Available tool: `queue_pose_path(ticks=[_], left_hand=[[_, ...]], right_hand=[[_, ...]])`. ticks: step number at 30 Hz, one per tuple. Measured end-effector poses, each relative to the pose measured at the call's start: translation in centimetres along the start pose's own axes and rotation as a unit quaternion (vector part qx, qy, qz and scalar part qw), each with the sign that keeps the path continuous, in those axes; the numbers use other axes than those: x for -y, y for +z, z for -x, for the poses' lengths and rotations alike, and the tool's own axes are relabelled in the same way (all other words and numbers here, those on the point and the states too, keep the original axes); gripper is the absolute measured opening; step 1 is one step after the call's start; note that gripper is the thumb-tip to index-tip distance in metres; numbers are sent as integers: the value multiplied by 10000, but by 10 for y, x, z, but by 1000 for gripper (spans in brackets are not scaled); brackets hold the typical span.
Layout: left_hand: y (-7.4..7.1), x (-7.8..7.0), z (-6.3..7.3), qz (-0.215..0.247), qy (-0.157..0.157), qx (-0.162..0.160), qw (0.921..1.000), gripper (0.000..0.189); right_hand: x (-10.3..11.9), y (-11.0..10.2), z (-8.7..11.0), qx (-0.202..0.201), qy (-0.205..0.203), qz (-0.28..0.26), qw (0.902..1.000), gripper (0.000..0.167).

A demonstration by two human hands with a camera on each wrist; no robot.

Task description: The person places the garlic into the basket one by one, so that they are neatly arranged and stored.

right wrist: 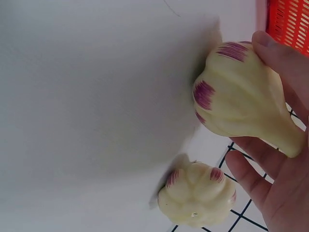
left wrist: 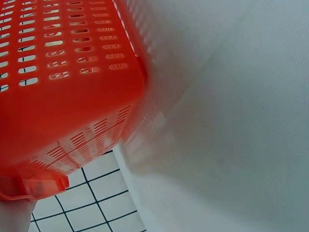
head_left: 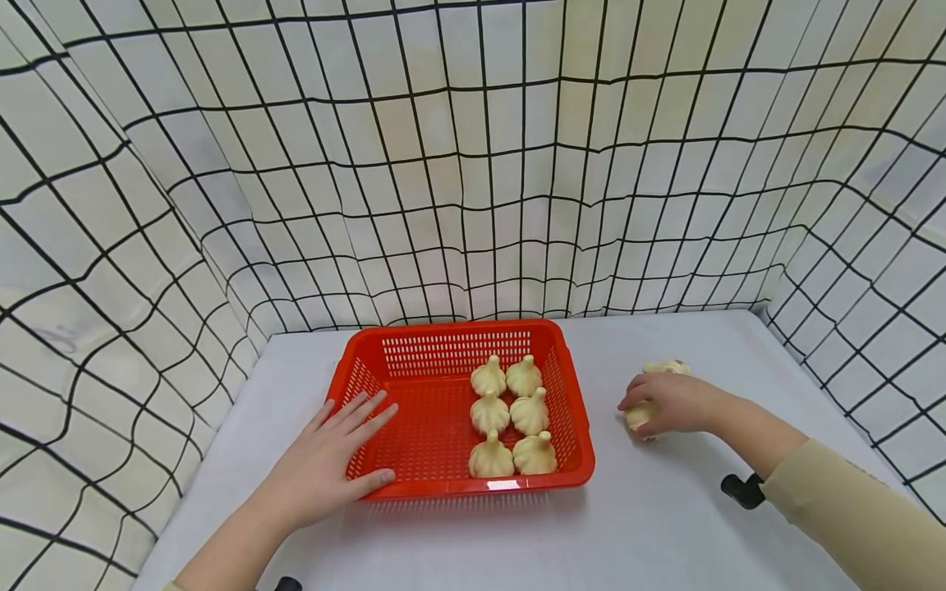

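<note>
At the right of the head view, my right hand (head_left: 676, 404) holds a cream garlic bulb (right wrist: 236, 96) with purple streaks, thumb on one side and fingers on the other. Just beyond that hand, a second garlic bulb (right wrist: 197, 195) lies on the white table; the hand partly covers it in the head view. My left hand (head_left: 325, 464) is spread over the left front corner of a red plastic basket (head_left: 443, 490), fingers straight across its rim. Inside, several garlic bulbs (head_left: 490, 414) stand stem up in two columns along the right side.
White cloth covers the table (head_left: 650, 525). Black netting (head_left: 502, 180) over white sheeting rises at the back and both sides. Dark wrist camera parts (head_left: 742, 491) show by the right sleeve. The basket's left half shows bare red mesh.
</note>
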State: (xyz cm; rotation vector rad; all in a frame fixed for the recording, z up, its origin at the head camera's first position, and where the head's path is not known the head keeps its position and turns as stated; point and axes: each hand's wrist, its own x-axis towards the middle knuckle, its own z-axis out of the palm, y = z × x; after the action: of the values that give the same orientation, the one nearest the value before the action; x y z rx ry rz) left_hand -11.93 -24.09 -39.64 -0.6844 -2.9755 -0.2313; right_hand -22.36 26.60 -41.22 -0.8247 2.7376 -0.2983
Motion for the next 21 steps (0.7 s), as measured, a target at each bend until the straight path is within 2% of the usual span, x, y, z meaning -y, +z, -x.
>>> queue_pose_path(ticks=[7,21], left_hand=[[0,0,0,2,6,-22,10000,81],[0,-1,0,-21,21,-15,10000,81]], right_hand=[[0,2,0,-122,-163,70,9998,35],[-3,-3,7,-265,224,-354,9988,44]])
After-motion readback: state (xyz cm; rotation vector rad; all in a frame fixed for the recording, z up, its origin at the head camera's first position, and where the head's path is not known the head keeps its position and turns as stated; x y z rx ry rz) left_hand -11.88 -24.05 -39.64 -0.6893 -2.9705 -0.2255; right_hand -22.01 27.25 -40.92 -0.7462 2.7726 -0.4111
